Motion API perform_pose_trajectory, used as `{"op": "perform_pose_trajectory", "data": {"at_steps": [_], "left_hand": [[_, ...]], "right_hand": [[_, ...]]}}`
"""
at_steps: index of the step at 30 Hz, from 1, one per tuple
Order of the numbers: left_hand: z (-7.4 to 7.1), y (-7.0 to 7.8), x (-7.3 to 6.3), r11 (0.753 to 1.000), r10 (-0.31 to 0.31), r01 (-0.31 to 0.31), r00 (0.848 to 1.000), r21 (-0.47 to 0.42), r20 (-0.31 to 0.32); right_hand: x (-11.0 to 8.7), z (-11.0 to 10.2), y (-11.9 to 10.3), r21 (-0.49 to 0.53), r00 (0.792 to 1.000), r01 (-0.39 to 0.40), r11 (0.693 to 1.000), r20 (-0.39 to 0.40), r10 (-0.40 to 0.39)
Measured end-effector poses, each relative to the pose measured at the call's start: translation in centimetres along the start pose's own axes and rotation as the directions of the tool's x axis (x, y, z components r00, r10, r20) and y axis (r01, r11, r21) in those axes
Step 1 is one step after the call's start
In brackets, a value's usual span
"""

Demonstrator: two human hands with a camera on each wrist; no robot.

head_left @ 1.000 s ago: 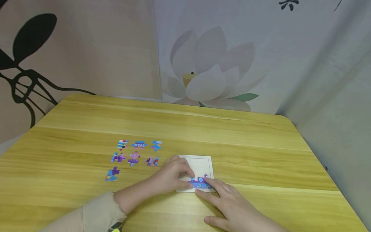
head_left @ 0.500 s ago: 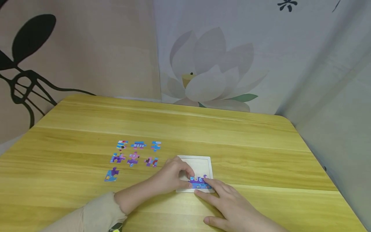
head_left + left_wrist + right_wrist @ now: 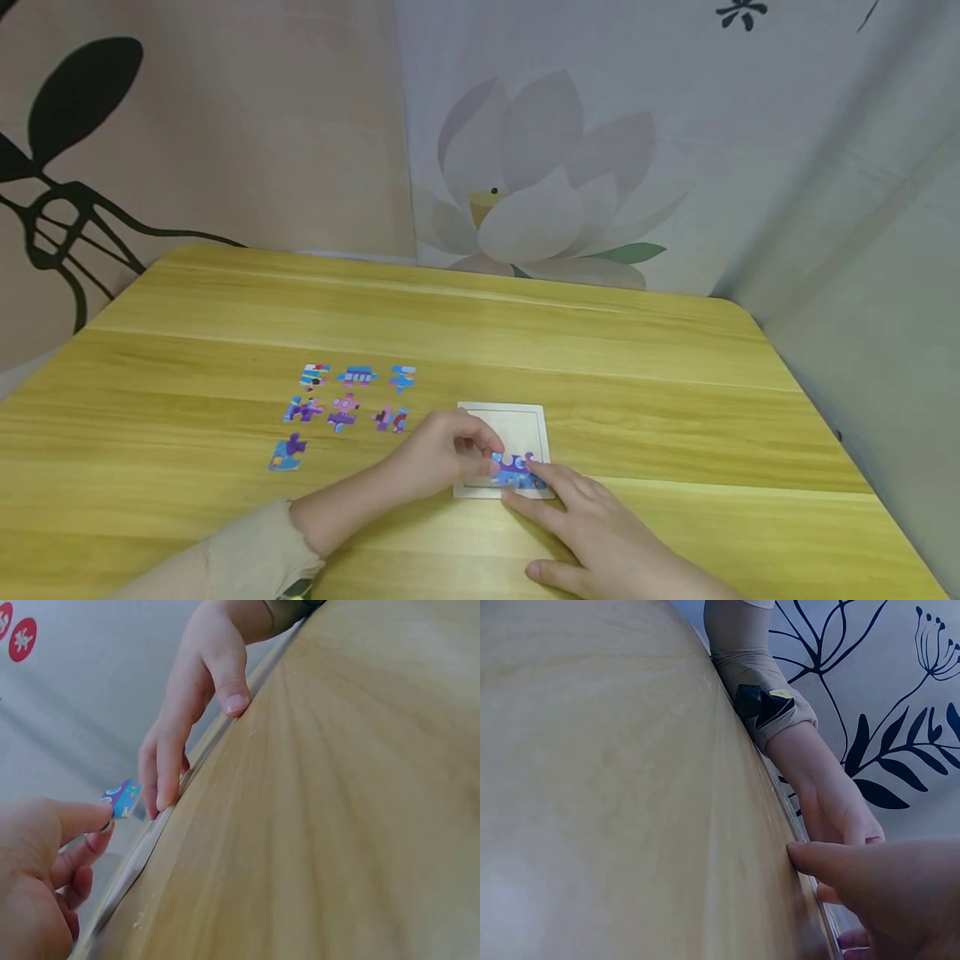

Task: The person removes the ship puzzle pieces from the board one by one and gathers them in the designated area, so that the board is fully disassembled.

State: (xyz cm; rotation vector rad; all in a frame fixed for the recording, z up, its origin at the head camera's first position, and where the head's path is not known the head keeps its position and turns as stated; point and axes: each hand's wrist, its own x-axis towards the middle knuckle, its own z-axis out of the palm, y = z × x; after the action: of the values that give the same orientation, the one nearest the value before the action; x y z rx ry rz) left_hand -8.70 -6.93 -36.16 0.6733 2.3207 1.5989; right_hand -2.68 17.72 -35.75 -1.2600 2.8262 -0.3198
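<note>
My left hand (image 3: 442, 458) pinches a blue and purple jigsaw piece (image 3: 122, 799) between thumb and fingers. The left wrist view shows that piece tilted up, over the white puzzle tray (image 3: 517, 421). In the head view the blue and purple puzzle part (image 3: 512, 475) sits along the tray's lower right, its left end at my left fingertips. My right hand (image 3: 600, 525) lies to the right with fingers spread, one fingertip at the puzzle part's right end and another by the tray's near edge. Its thumb rests on the table.
Several loose jigsaw pieces lie left of the tray in rows, among them a pink and purple piece (image 3: 343, 412) and a blue corner piece (image 3: 287, 452). The yellow wooden table (image 3: 637, 375) reaches back to a printed curtain (image 3: 547, 167).
My left thumb has drawn up toward the fingers, and the left end of the blue and purple part has risen and tilted. The right hand stays almost in place.
</note>
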Motion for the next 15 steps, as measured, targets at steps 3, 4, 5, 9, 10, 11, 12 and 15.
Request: {"op": "perform_pose_trajectory", "data": {"at_steps": [3, 4, 5, 9, 10, 11, 12, 15], "left_hand": [[-0.4, 0.2, -0.3, 1.000, -0.015, 0.015, 1.000, 0.005, -0.012], [-0.5, 0.3, -0.3, 1.000, -0.018, 0.018, 1.000, 0.000, -0.015], [-0.6, 0.3, -0.4, 1.000, -0.017, 0.017, 1.000, 0.002, -0.021], [-1.2, 0.5, -0.8, 1.000, -0.016, 0.016, 0.999, -0.004, -0.032], [-1.4, 0.5, -0.9, 1.000, -0.015, 0.015, 0.999, -0.006, -0.034], [-1.6, 0.5, -1.1, 1.000, -0.014, 0.014, 0.999, -0.003, -0.038], [-1.7, 0.5, -1.2, 1.000, -0.017, 0.017, 0.999, -0.003, -0.040], [-2.2, 0.5, -1.6, 1.000, -0.019, 0.019, 0.998, -0.006, -0.055]], "right_hand": [[0.0, 0.0, 0.0, -0.008, 1.000, 0.009, 1.000, -0.012, -0.009], [0.0, 0.0, 0.0, -0.008, 1.000, 0.009, 1.000, -0.012, -0.010], [0.0, 0.0, 0.0, -0.005, 1.000, 0.008, 1.000, -0.009, -0.008], [0.0, -0.1, -0.1, 0.016, 1.000, -0.009, 1.000, 0.021, 0.009], [0.0, -0.1, -0.1, 0.020, 1.000, -0.013, 1.000, 0.026, 0.013], [0.0, -0.1, -0.1, 0.024, 0.999, -0.017, 1.000, 0.031, 0.016], [0.0, -0.1, -0.1, 0.025, 0.999, -0.020, 1.000, 0.032, 0.019], [0.0, -0.1, -0.1, 0.030, 0.999, -0.026, 0.999, 0.034, 0.025]]}}
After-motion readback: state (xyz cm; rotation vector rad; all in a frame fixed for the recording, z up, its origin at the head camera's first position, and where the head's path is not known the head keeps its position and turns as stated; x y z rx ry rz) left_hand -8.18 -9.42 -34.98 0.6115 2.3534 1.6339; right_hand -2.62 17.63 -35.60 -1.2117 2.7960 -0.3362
